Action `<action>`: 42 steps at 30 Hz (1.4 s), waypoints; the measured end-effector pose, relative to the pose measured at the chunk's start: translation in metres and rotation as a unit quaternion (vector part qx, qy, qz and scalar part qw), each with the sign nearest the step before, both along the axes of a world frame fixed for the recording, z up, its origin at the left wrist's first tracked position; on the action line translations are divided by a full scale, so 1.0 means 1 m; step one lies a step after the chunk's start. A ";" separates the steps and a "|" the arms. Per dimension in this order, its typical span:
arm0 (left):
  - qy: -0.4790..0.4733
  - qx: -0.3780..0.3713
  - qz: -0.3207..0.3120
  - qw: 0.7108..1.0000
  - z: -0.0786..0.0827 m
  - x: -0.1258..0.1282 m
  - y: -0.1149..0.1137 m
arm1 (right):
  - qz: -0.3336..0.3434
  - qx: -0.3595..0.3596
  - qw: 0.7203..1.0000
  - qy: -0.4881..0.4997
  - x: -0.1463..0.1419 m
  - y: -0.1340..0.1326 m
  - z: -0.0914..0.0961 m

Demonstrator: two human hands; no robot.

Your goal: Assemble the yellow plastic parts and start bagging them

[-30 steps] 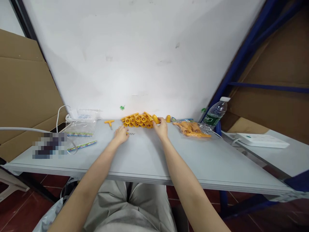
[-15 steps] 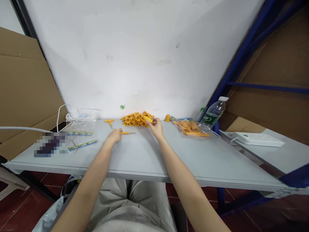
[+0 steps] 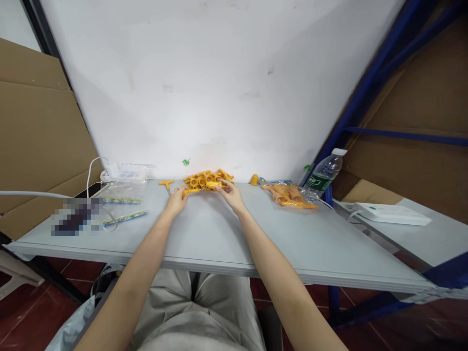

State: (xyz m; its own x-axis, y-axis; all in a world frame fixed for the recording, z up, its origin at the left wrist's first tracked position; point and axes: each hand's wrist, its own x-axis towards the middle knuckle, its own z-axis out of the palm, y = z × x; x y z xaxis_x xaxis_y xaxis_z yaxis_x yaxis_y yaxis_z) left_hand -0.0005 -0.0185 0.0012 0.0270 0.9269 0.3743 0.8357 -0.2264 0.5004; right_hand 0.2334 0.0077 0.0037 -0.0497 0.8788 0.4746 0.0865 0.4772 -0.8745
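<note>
My left hand (image 3: pixel 177 200) is closed on a yellow corkscrew (image 3: pixel 190 191), whose ribbed shaft and metal spiral point right. Across from it, my right hand (image 3: pixel 230 194) grips a yellow plastic sleeve (image 3: pixel 213 185) between thumb and fingers, held roughly level. The spiral's tip is close to the sleeve; whether they touch I cannot tell. Behind both hands lies a pile of yellow bell-mouthed sleeves (image 3: pixel 197 179) against the wall. A second corkscrew with a T-shaped handle (image 3: pixel 166 183) rests on the table just left of my left hand.
A clear bag of orange-yellow parts (image 3: pixel 290 196) lies to the right, with a yellow cone-shaped piece (image 3: pixel 254 180) nearby. A water bottle (image 3: pixel 323 173) leans beyond it. Clear plastic bags (image 3: pixel 126 190), a patterned strip (image 3: pixel 126 218) and a white cable (image 3: pixel 40 194) occupy the left side.
My left hand has lifted the corkscrew off the table and turned it slightly. My right hand has moved left with the sleeve, bringing the two pieces close together.
</note>
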 end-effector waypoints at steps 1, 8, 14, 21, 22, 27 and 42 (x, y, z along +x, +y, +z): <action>-0.002 0.004 0.000 1.000 0.000 0.000 0.000 | 0.017 0.003 1.000 -0.010 -0.002 0.000 -0.001; 0.000 0.011 -0.007 1.000 0.003 0.000 -0.001 | -0.014 0.032 0.993 -0.113 -0.004 0.003 -0.010; -0.002 0.016 -0.005 1.000 0.005 -0.001 -0.003 | -0.079 0.036 0.990 -0.113 0.006 0.013 -0.016; -0.019 0.030 0.004 0.999 0.005 -0.003 -0.001 | -0.108 0.046 0.987 -0.112 0.013 0.017 -0.017; -0.018 0.031 0.003 0.999 0.005 -0.003 -0.001 | -0.102 0.044 0.988 -0.109 0.013 0.017 -0.017; -0.006 0.033 -0.024 0.999 0.004 -0.001 -0.002 | -0.039 0.054 0.991 -0.120 0.006 0.014 -0.016; -0.023 0.030 -0.002 0.999 0.004 -0.004 0.000 | -0.044 0.044 0.990 -0.123 0.017 0.016 -0.015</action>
State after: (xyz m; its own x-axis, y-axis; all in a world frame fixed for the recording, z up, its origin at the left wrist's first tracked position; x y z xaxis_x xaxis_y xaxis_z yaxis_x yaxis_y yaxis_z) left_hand -0.0041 -0.0187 0.0057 0.0123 0.9030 0.4295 0.8115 -0.2599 0.5233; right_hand 0.2505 0.0238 -0.0108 -0.0990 0.8406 0.5326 0.3367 0.5320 -0.7769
